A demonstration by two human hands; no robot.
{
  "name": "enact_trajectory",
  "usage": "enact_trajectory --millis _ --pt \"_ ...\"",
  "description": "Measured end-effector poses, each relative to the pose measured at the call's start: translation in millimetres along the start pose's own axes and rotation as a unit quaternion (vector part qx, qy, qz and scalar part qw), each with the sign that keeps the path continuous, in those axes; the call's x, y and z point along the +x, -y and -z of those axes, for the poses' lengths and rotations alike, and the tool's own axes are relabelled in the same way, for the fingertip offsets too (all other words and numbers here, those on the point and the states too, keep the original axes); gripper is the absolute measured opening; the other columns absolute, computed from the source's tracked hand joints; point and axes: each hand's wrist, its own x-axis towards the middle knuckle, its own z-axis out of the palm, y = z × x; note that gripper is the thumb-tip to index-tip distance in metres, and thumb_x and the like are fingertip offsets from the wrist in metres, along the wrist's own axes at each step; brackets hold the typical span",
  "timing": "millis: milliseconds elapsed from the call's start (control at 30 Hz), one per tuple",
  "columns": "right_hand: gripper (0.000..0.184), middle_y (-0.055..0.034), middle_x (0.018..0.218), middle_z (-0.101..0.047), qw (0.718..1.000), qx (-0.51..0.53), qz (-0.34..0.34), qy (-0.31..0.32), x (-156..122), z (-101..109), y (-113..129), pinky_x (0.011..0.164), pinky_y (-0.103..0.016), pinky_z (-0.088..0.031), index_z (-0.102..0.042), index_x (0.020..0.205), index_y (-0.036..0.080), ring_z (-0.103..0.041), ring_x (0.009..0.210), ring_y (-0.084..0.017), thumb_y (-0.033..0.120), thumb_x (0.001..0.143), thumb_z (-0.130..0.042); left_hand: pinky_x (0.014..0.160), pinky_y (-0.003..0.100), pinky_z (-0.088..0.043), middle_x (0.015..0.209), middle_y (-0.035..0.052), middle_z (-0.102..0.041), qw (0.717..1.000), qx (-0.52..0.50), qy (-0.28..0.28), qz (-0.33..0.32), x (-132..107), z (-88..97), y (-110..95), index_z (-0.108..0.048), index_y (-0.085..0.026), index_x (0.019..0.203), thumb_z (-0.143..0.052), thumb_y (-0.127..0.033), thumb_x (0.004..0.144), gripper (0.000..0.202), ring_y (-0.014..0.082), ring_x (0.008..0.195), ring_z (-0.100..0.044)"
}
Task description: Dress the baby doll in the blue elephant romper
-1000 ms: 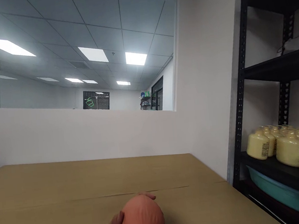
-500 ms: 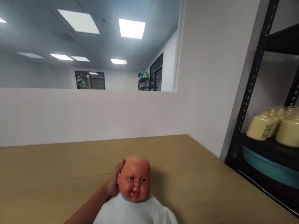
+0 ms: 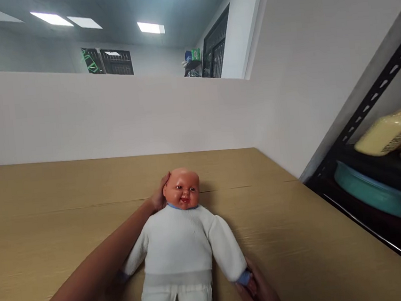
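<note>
A baby doll (image 3: pixel 181 247) in a white top and white trousers lies on its back on the wooden table (image 3: pixel 51 221), head pointing away from me. My left hand (image 3: pixel 160 197) cups the side and back of the doll's head, fingers curled round it. My right hand (image 3: pixel 258 291) is at the bottom of the view, closed round the doll's small hand at the end of its sleeve.
A white partition wall (image 3: pixel 112 116) runs along the table's far edge. At the right stands a black metal shelf rack (image 3: pixel 376 95) with pale yellow jars (image 3: pixel 386 130) and a teal tub (image 3: pixel 378 195).
The view has tilted down, so the doll's whole body now shows. My left hand stays on its head. My right hand has come into view holding the doll's hand.
</note>
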Motion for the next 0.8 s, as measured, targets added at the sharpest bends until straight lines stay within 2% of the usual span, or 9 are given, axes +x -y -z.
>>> enact_trajectory --millis 67,167,367,467,600,700,800 --pt "0.048 -0.0131 0.13 -0.079 1.0 -0.012 -0.007 0.01 6 0 -12 0.096 -0.03 -0.065 -0.066 0.139 0.023 -0.078 0.117 -0.028 0.048 0.099 -0.066 0.126 0.053 -0.041 0.137 0.0219 -0.074 1.0 -0.003 0.004 0.008 8 3.9 -1 -0.06 -0.005 0.147 -0.056 -0.073 0.097 0.084 0.0409 0.139 -0.063" --pt "0.05 -0.0128 0.138 -0.075 0.998 -0.066 0.0 0.0 14 1 -21 0.107 -0.035 -0.06 -0.066 0.141 0.024 -0.073 0.127 -0.03 0.046 0.096 -0.07 0.126 0.053 -0.04 0.138 0.0227 -0.073 1.0 -0.004 0.013 0.013 18 9.7 -4 -0.061 -0.005 0.146 -0.054 -0.075 0.097 0.086 0.0406 0.139 -0.062" --pt "0.053 -0.0134 0.151 -0.066 0.992 -0.112 0.057 0.013 25 -1 -25 0.112 -0.035 -0.057 -0.052 0.155 0.026 -0.066 0.138 -0.026 0.029 0.103 -0.058 0.126 0.055 -0.04 0.138 0.0244 -0.072 0.999 0.017 0.031 0.01 42 23.5 -17 -0.061 -0.002 0.144 -0.05 -0.078 0.096 0.09 0.0421 0.139 -0.061" --pt "0.057 -0.0127 0.151 -0.066 0.983 -0.145 0.109 0.031 30 2 -29 0.109 -0.033 -0.06 -0.048 0.158 0.027 -0.069 0.133 -0.025 0.021 0.102 -0.058 0.126 0.054 -0.04 0.136 0.0231 -0.074 1.0 0.02 0.021 0.007 58 33.3 -25 -0.062 -0.003 0.144 -0.05 -0.076 0.097 0.087 0.0411 0.138 -0.063" --pt "0.068 -0.0113 0.147 -0.07 0.967 -0.191 0.164 0.052 33 3 -38 0.101 -0.029 -0.065 -0.04 0.163 0.029 -0.076 0.122 -0.024 0.016 0.1 -0.062 0.127 0.051 -0.039 0.123 0.0203 -0.08 1.0 0.026 -0.005 0.011 73 45.2 -29 -0.063 -0.004 0.141 -0.046 -0.069 0.102 0.078 0.038 0.126 -0.071" --pt "0.072 -0.0093 0.144 -0.072 0.959 -0.219 0.175 0.027 32 1 -42 0.098 -0.031 -0.067 -0.041 0.163 0.031 -0.077 0.121 -0.026 0.017 0.097 -0.067 0.126 0.05 -0.04 0.122 0.0213 -0.08 0.999 0.03 -0.007 0.034 75 49.0 -28 -0.061 -0.003 0.144 -0.046 -0.066 0.103 0.077 0.0377 0.125 -0.072" --pt "0.075 -0.0088 0.144 -0.072 0.961 -0.229 0.155 0.018 28 -2 -42 0.097 -0.034 -0.068 -0.039 0.164 0.032 -0.077 0.119 -0.028 0.019 0.096 -0.068 0.124 0.049 -0.043 0.129 0.0239 -0.077 0.998 0.032 -0.002 0.057 73 50.6 -28 -0.056 0.0 0.149 -0.049 -0.066 0.102 0.081 0.0385 0.128 -0.07"
